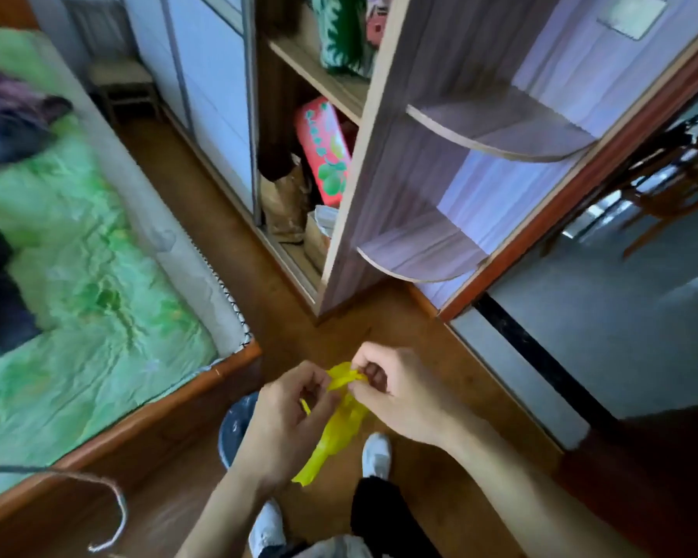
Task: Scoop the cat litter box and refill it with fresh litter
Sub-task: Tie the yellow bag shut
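Both hands, left (287, 412) and right (395, 390), pinch the top of a crumpled yellow plastic bag (335, 428) above the wooden floor (432, 493); under the left wrist sits what may be a bin (234, 424).

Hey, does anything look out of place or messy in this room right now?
Nothing spilled or broken. Dark clothes lie loose on the green bed, and both hands pinch a crumpled yellow bag over the floor. No litter box is in view.
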Demonstrator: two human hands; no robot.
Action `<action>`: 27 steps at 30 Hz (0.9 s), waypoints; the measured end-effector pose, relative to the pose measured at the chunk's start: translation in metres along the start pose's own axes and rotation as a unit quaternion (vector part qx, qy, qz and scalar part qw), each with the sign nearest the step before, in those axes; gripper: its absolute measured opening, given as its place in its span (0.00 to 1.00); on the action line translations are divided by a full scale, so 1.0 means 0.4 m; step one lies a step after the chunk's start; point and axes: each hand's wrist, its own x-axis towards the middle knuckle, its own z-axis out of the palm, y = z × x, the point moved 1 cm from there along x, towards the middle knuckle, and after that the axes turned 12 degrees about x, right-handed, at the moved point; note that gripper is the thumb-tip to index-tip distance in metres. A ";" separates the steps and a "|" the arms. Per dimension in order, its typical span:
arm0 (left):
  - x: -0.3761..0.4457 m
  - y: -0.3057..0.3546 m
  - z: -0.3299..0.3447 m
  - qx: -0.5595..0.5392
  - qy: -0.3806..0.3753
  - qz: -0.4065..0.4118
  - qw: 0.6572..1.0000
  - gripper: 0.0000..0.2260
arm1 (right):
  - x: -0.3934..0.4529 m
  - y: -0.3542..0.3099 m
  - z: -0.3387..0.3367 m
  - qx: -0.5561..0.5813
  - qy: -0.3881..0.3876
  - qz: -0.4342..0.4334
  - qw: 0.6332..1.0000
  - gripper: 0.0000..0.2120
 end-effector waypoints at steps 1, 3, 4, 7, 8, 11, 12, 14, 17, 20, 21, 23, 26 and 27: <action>-0.001 -0.012 -0.004 0.007 0.019 -0.020 1.000 0.08 | 0.029 0.007 0.009 -0.001 -0.024 -0.009 1.000 0.04; -0.002 -0.027 -0.009 0.022 0.051 -0.060 0.997 0.08 | 0.082 0.024 0.028 -0.001 -0.071 -0.028 0.997 0.05; -0.002 -0.033 -0.008 0.032 0.064 -0.075 0.995 0.08 | 0.107 0.033 0.035 0.000 -0.092 -0.038 0.995 0.05; 0.007 -0.048 -0.004 0.077 0.109 -0.108 0.985 0.09 | 0.185 0.066 0.044 0.008 -0.158 -0.063 0.985 0.05; 0.012 -0.052 -0.003 0.098 0.125 -0.118 0.980 0.08 | 0.212 0.077 0.048 0.017 -0.183 -0.068 0.981 0.06; 0.018 -0.059 0.018 0.181 0.158 -0.161 0.957 0.06 | 0.286 0.114 0.057 0.041 -0.253 -0.098 0.962 0.06; 0.020 -0.055 0.032 0.195 0.172 -0.187 0.947 0.06 | 0.306 0.125 0.055 0.044 -0.276 -0.110 0.954 0.07; 0.024 -0.039 0.063 0.181 0.223 -0.246 0.926 0.05 | 0.332 0.140 0.047 0.030 -0.329 -0.150 0.932 0.07; 0.040 -0.003 0.100 0.161 0.274 -0.300 0.900 0.03 | 0.355 0.146 0.025 0.007 -0.356 -0.192 0.914 0.07; 0.047 0.029 0.130 0.128 0.303 -0.329 0.885 0.03 | 0.364 0.147 0.009 0.016 -0.371 -0.198 0.907 0.07; 0.046 0.034 0.138 0.118 0.311 -0.337 0.881 0.03 | 0.370 0.145 0.009 0.016 -0.381 -0.198 0.903 0.07; 0.038 0.026 0.152 0.106 0.327 -0.353 0.870 0.02 | 0.380 0.140 0.024 0.013 -0.409 -0.193 0.892 0.06; 0.008 -0.007 0.177 0.098 0.356 -0.372 0.851 0.05 | 0.388 0.141 0.074 0.007 -0.442 -0.177 0.879 0.06; -0.005 -0.020 0.190 0.100 0.362 -0.381 0.845 0.07 | 0.386 0.143 0.093 -0.003 -0.451 -0.178 0.874 0.06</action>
